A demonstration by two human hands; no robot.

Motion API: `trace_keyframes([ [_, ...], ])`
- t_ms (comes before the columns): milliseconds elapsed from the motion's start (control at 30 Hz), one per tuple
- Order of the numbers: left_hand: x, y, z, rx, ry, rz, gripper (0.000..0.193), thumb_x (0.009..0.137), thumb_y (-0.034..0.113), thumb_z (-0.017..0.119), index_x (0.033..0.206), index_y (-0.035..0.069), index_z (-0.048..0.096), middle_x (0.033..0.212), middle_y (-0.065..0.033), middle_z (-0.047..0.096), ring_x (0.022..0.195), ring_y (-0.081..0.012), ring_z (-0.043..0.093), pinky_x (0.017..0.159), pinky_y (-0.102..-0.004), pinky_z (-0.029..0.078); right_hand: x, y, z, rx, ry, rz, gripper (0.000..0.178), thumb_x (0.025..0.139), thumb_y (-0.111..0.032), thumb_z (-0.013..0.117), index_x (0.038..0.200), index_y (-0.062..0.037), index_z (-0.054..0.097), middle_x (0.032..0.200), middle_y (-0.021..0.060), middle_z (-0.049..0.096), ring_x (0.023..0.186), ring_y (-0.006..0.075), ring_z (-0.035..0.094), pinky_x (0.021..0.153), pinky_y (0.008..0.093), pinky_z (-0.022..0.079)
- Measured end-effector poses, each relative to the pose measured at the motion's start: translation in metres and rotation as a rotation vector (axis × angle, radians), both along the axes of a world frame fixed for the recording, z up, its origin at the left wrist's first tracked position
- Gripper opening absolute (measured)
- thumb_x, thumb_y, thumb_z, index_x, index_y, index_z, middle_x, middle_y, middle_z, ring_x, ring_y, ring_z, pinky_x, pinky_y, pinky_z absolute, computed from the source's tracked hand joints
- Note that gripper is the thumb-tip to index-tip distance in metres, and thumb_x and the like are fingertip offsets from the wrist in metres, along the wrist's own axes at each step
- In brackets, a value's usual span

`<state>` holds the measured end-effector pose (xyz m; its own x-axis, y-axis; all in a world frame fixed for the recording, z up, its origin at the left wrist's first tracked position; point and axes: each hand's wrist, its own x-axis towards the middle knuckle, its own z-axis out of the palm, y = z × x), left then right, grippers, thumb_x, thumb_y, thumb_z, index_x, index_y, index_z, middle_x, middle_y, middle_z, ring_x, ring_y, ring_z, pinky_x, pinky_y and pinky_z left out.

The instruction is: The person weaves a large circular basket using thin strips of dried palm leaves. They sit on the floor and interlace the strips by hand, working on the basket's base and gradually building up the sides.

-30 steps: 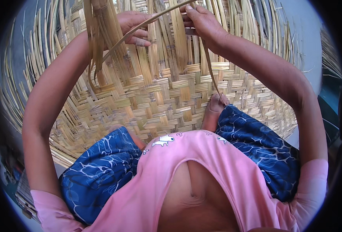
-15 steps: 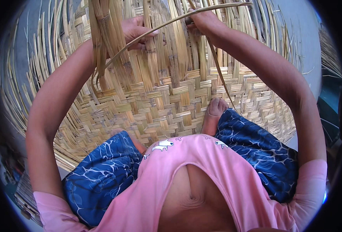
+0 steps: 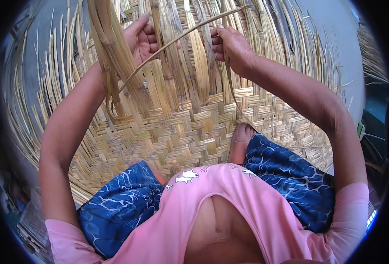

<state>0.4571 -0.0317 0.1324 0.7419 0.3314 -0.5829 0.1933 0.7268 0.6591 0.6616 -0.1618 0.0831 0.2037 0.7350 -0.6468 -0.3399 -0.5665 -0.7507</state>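
A woven mat of split cane or bamboo strips (image 3: 176, 132) spreads in front of me, its far strips still loose lengthwise. Beside a lifted bundle of strips (image 3: 110, 48), my left hand (image 3: 142, 42) has its thumb apart and its fingers loosely bent. Those fingers reach toward the raised strips and are partly hidden there. My right hand (image 3: 234, 48) is closed, pinching a thin strip (image 3: 233, 90) that trails down toward my right knee. Across the upright strips, between the hands, arches another narrow strip (image 3: 190, 31).
My bare foot (image 3: 242, 143) rests on the mat's near part. Long unwoven strip ends (image 3: 49, 79) fan out over the grey floor (image 3: 350, 66) at both sides. A pile of thin stalks (image 3: 372, 50) lies at the far right.
My left hand has shifted slightly left, its thumb now raised. My right hand has come a little nearer, and the thin strip below it bows more. The arched strip has moved left.
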Motion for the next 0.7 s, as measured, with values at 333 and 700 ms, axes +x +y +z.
trace_keyframes([
  [333, 0.03, -0.004, -0.018, 0.063, 0.264, 0.059, 0.039, 0.084, 0.026, 0.066, 0.115, 0.01, 0.049, 0.09, 0.0024, 0.059, 0.086, -0.016, 0.064, 0.069, -0.0319, 0.057, -0.001, 0.008, 0.036, -0.013, 0.384, 0.346, 0.023, 0.09, -0.007, 0.046, 0.108, -0.0053, 0.06, 0.09, 0.0046, 0.064, 0.074, 0.012, 0.061, 0.056, 0.0266, 0.048],
  [700, -0.017, 0.02, 0.0, 0.34, 0.189, 0.147, 0.021, 0.087, 0.021, 0.063, 0.1, 0.007, 0.054, 0.088, -0.0058, 0.063, 0.08, -0.0157, 0.064, 0.068, -0.029, 0.055, -0.001, 0.017, -0.001, -0.006, 0.09, 0.962, 0.021, 0.09, -0.016, 0.053, 0.107, -0.0057, 0.059, 0.095, 0.0059, 0.059, 0.09, 0.0173, 0.057, 0.08, 0.0386, 0.046],
])
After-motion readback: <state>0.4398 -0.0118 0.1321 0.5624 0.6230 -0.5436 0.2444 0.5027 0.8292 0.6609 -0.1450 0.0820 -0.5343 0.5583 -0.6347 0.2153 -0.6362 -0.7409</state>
